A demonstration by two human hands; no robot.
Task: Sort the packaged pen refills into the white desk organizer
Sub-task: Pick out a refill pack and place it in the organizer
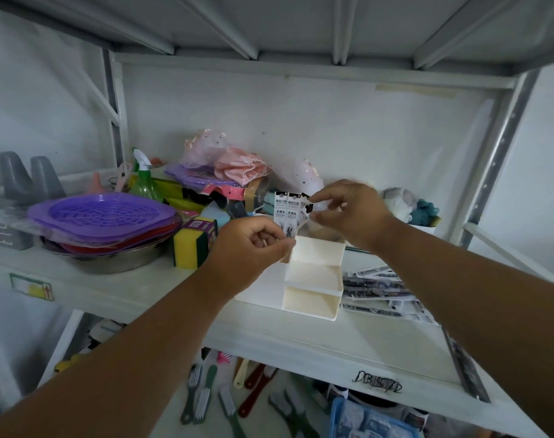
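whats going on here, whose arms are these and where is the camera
There is no machine here. A person wears one camera on the head, so you see their own arms reaching to a white shelf. The left hand pinches the lower end of two upright packaged pen refills; the right hand pinches near their tops. Right below stands the white desk organizer, its stepped compartments looking empty. More refill packs lie flat to its right. To the left are purple baskets and a yellow sponge.

Shop stockroom: metal shelving (301,339) crammed with packaged housewares (105,216).
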